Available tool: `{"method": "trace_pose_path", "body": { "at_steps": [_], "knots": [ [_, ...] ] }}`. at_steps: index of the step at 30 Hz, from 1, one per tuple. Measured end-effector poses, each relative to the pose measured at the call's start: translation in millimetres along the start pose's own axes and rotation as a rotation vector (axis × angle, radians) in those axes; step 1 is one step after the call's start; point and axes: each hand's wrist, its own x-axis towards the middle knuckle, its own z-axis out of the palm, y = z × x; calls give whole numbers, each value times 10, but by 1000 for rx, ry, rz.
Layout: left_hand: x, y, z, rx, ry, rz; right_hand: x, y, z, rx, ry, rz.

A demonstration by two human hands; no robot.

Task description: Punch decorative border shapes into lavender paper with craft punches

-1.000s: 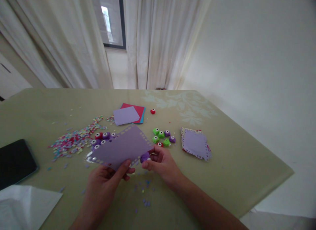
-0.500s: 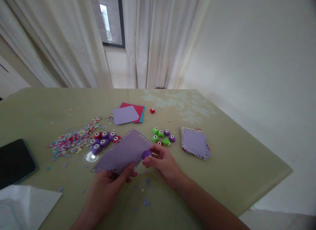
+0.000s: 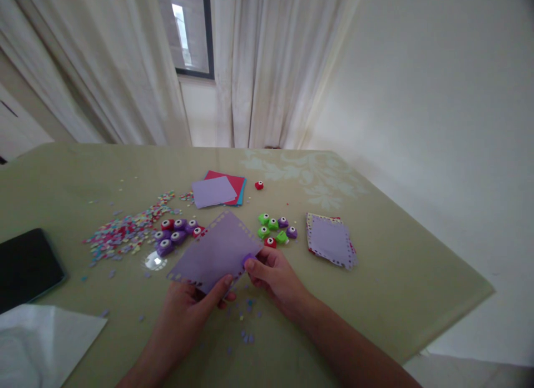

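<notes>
My left hand [image 3: 189,313] grips a purple sheet of paper [image 3: 217,249] by its lower edge, thumb on top and fingers underneath. Small punched holes run along the sheet's edges. My right hand [image 3: 277,277] is closed on a small purple craft punch [image 3: 248,259], which sits at the paper's right-hand edge; my fingers cover most of it. Behind the sheet, green, purple and red craft punches [image 3: 272,224] stand in a group. Another cluster of purple and red punches [image 3: 178,237] lies to the left, partly behind the paper. Purple paper bits [image 3: 246,338] are scattered below my hands.
A heap of coloured paper bits [image 3: 125,232] spreads at left, near a black phone [image 3: 29,268] and a white sheet [image 3: 50,338]. Plain coloured paper [image 3: 214,192] lies farther back beside a lone red punch [image 3: 259,185]. Hole-edged sheets [image 3: 329,240] are stacked at right.
The paper has shifted slightly right and tilted in my left hand. My right thumb now covers more of the purple punch at the paper's edge.
</notes>
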Motion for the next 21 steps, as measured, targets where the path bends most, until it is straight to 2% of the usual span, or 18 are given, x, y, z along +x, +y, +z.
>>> {"method": "trace_pose_path", "body": {
  "at_steps": [5, 10, 14, 18, 21],
  "knots": [
    [13, -41, -7, 34, -46, -6, -6, 16, 37, 1, 6, 4],
    [12, -67, -10, 47, -21, -31, -23, -20, 74, -11, -12, -28],
    [50, -74, -46, 59, -40, 9, -24, -19, 51, -21, -7, -1],
    [100, -110, -94, 55, -11, 53, 13, -34, -37, -8, 115, -79],
    [123, -137, -116, 45, -26, 74, 48, -99, -136, 43, 226, -203]
  ]
}}
